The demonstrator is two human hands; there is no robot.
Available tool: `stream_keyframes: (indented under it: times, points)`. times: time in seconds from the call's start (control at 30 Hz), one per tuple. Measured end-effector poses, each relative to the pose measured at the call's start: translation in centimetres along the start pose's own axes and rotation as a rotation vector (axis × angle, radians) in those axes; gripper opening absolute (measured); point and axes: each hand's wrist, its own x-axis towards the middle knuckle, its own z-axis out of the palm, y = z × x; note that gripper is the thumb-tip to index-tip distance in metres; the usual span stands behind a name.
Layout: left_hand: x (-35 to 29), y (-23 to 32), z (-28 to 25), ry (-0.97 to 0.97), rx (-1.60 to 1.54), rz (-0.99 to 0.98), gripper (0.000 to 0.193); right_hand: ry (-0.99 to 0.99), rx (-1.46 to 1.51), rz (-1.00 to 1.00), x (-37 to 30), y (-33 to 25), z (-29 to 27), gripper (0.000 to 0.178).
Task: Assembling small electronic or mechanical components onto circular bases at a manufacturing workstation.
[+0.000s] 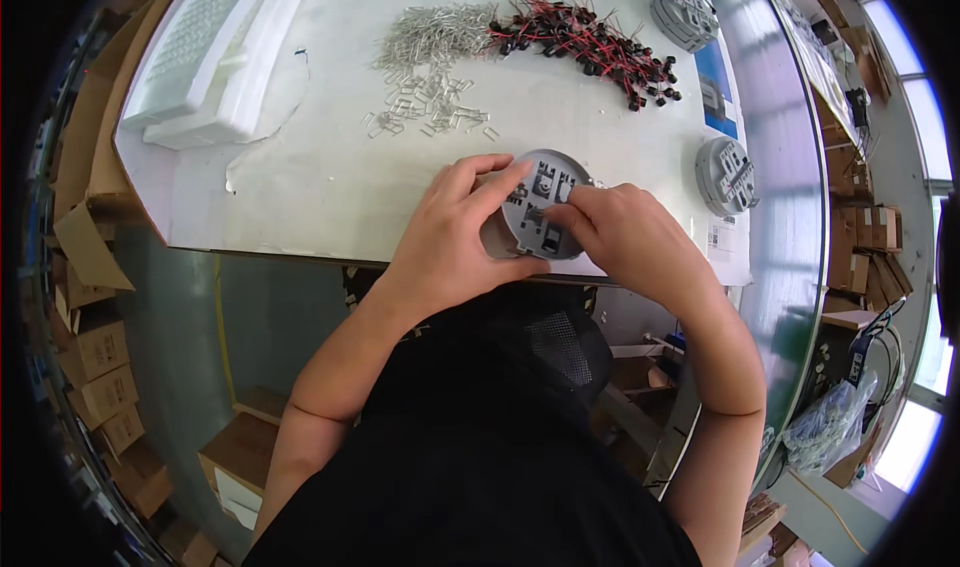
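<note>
A round grey plastic housing [548,174] with dark slots and raised parts rests at the near edge of the white table. My left hand [455,222] is wrapped round its left side, thumb low and fingers at the upper rim. Over its right part my right hand [625,232] has thumb and forefinger pinched together at the slots; whatever is between those fingertips is too small or hidden to name. Beyond the housing lie a heap of bent clear-silvery U-shaped pieces [432,52] and a pile of small black parts with red wires [590,42].
White foam trays [215,57] stand at the table's far left. Similar round grey housings sit at the right, one stack nearer [727,177] and one at the back [685,17]. A metal-edged ledge [775,117] runs along the right. Cardboard boxes [105,357] line the left side.
</note>
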Motion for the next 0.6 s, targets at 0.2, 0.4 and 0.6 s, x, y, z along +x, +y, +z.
stream_keyframes:
  times: [0.2, 0.4, 0.6]
  points:
    - [-0.1, 0.1, 0.6, -0.021, -0.032, -0.123, 0.108, -0.032, -0.085, 0.069, 0.5, -1.4, 0.2, 0.034]
    - [0.0, -0.2, 0.9, 0.023, -0.015, -0.086, 0.111, -0.031, -0.09, 0.101, 0.5, -1.8, 0.1, 0.033]
    - [0.0, -0.3, 1.0, 0.029, -0.019, -0.082, 0.111, 0.04, -0.148, 0.041, 0.2, -1.2, 1.2, 0.037]
